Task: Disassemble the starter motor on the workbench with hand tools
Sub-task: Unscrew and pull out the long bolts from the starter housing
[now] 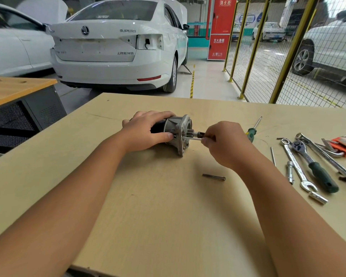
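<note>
Starter motor (176, 130) lies on its side, mid-workbench (168, 206). Left hand (146, 130) grips its dark body; right hand (226, 142) pinches a long bolt (192, 138) sticking out of the flange. Loose bolt (214, 177) nearby; wrenches (297, 166) at right.

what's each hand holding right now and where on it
The left hand grips the starter motor around its dark body. The right hand pinches the outer end of a long thin bolt sticking out of the motor's flange.

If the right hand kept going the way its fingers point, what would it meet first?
Probably the starter motor: the right hand pinches a thin bolt pointing left into the motor's flange, though depth is unclear.
</note>
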